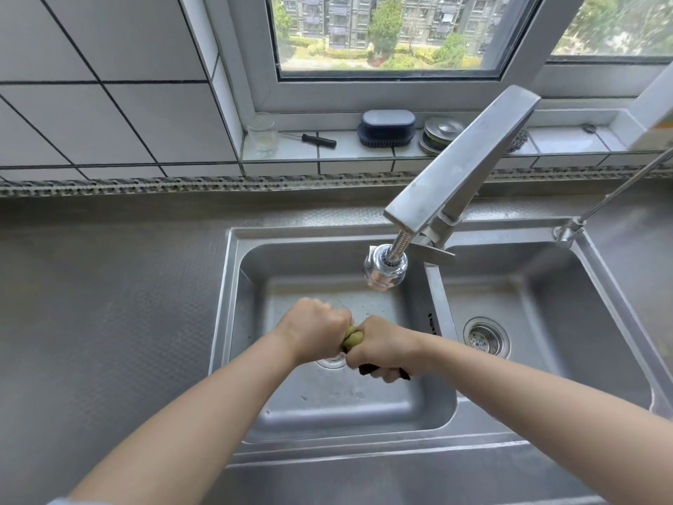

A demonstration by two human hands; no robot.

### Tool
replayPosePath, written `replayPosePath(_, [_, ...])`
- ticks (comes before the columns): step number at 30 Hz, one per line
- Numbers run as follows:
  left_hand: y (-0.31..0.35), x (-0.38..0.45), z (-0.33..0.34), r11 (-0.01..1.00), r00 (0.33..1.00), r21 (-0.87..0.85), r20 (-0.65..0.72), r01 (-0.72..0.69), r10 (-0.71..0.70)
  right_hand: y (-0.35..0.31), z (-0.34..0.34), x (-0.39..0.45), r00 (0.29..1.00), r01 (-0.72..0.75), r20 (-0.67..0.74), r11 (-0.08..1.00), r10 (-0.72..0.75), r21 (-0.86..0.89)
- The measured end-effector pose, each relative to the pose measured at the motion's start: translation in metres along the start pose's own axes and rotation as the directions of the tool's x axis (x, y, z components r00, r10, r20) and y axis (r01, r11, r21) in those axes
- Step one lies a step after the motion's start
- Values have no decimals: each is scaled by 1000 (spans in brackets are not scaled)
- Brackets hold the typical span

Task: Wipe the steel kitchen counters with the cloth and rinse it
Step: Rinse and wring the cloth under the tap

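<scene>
Both hands' grip wrings cloth (pixel 353 337) over sink (pixel 233 286).

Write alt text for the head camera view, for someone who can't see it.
Two bare hands, left hand and right hand, wring a twisted yellow-green cloth over the left basin of a steel double sink. The faucet reaches over it from a windowsill.

Yellow-green cloth (pixel 353 337), twisted tight, dark end showing, above the left sink basin (pixel 327 413).
</scene>
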State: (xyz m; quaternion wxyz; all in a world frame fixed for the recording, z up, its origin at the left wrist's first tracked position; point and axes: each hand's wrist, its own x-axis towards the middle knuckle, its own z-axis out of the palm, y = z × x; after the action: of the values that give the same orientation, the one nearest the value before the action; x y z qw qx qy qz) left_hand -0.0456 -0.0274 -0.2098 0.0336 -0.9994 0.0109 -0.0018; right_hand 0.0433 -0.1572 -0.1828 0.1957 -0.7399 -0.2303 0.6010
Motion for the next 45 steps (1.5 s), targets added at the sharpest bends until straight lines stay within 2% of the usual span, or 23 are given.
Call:
replayPosePath(3, [-4, -2, 3, 999, 993, -21, -116, 27, -30, 0, 2, 0, 997, 52, 50, 988, -60, 143])
replayPosePath(5, [-6, -5, 5, 991, 988, -77, -105, 105, -113, -1, -1, -2, 994, 102, 21, 992, -104, 72])
replayPosePath(7, [-11, -13, 7, 950, 964, -180, -38, 254, -265, 1, -7, -3, 990, 130, -53, 991, -129, 15])
replayPosePath(9, [-15, -22, 8, 842, 900, -319, 150, 436, -409, 4, -14, -4, 974, 184, -141, 982, -177, 37])
replayPosePath(10, [-16, -26, 8, 772, 872, -405, 242, 490, -426, 5, -17, -5, 960, 222, -181, 975, -216, 13])
replayPosePath(13, [-10, -38, 8, 491, 816, -653, 431, 577, -385, 7, -20, -8, 912, 283, -251, 940, -325, -190])
replayPosePath(15, [-2, -44, 6, 279, 794, -752, 501, 596, -345, 7, -18, -14, 901, 280, -282, 939, -328, -199])
replayPosePath(18, [9, -51, -1, 46, 798, -827, 524, 560, -296, 7, -16, -22, 886, 315, -333, 946, -322, -77])
replayPosePath(23, [22, -66, -7, -194, 788, -833, 553, 518, -272, 6, -9, -38, 833, 417, -418, 908, -363, 42])
replayPosePath(25, [25, -70, -7, -248, 784, -826, 560, 506, -268, 5, -7, -44, 820, 448, -432, 891, -376, 74])
replayPosePath(28, [31, -74, -7, -294, 780, -831, 550, 473, -298, 7, -1, -51, 842, 457, -419, 861, -339, 223])
replayPosePath(32, [36, -78, -5, -620, 772, -720, 572, 312, -276, 10, 4, -57, 876, 442, -387, 797, -286, 411])
replayPosePath(35, [39, -74, -6, -796, 741, -583, 604, 162, -292, 11, 6, -60, 893, 435, -350, 735, -282, 520])
replayPosePath(37, [41, -70, -9, -833, 706, -544, 627, 95, -330, 12, 8, -60, 898, 430, -332, 733, -288, 527])
replayPosePath(38, [43, -68, -11, -830, 717, -551, 613, 89, -331, 12, 10, -59, 900, 427, -329, 733, -287, 529])
replayPosePath(41, [48, -66, -18, -777, 831, -615, 496, 133, -251, 13, 11, -56, 902, 416, -349, 733, -255, 538])
replayPosePath(43, [53, -66, -20, -665, 872, -715, 448, 216, -198, 11, 11, -55, 914, 395, -326, 713, -241, 579])
replayPosePath(45, [57, -66, -22, -422, 868, -844, 448, 331, -215, 8, 11, -55, 936, 350, -267, 683, -229, 641])
